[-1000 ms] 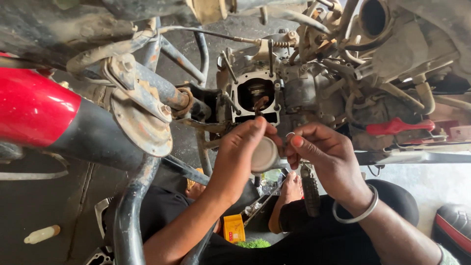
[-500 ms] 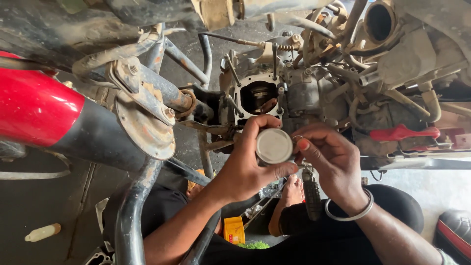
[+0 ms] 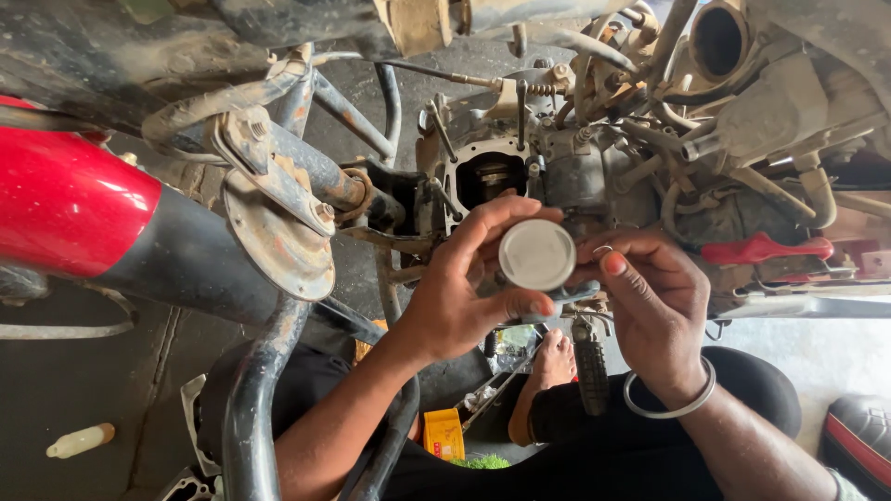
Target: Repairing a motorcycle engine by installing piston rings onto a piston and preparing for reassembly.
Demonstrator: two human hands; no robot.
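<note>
Red fuel tank [image 3: 65, 199] at far left, dark frame tube [image 3: 255, 390] running down from it. Left hand [image 3: 464, 288] curled around a round pale piston [image 3: 537, 254], thumb and fingers gripping its rim, flat crown facing the camera. Piston sits just below the open cylinder bore [image 3: 489, 176] of the engine. Right hand [image 3: 650, 297] touches the piston's right edge with pinched fingertips; metal bangle [image 3: 670, 405] on that wrist. Red-handled tool [image 3: 766, 248] lies further right.

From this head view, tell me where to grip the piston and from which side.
Grip the piston by its round side wall, from the left, as the left hand does: its flat crown faces the camera and gives no purchase, and the right hand crowds the other side.
</note>
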